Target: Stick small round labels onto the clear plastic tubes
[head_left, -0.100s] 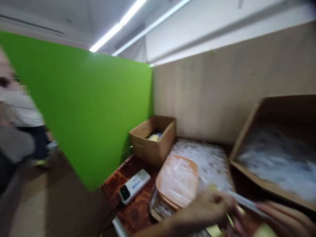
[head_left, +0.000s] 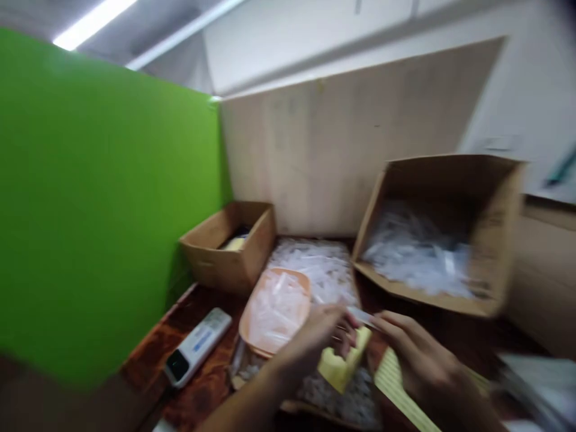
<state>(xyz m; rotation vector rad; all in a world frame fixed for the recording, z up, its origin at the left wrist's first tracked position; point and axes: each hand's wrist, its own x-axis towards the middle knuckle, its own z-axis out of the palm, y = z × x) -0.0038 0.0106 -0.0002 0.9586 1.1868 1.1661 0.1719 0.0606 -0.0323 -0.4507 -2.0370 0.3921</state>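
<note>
In the lower middle of the head view, my left hand is closed, its fingertips on one end of a small translucent white plastic strip. My right hand pinches the other end. A folded yellow paper label strip hangs at my left fingers; whether they grip it is blurred. Below my right hand runs a longer yellow strip with printed lines, partly hidden by the hand. An orange plastic basket heaped with similar translucent pieces sits just left of my hands.
Behind the basket lies a shallow box of loose translucent pieces. A tilted cardboard box holds more at right. A smaller carton and a white handheld device stand left, beside a green partition.
My view has swung to the right, so the person at the far left is out of sight and more of the right-hand box shows. Both hands still hold the plastic strip.
</note>
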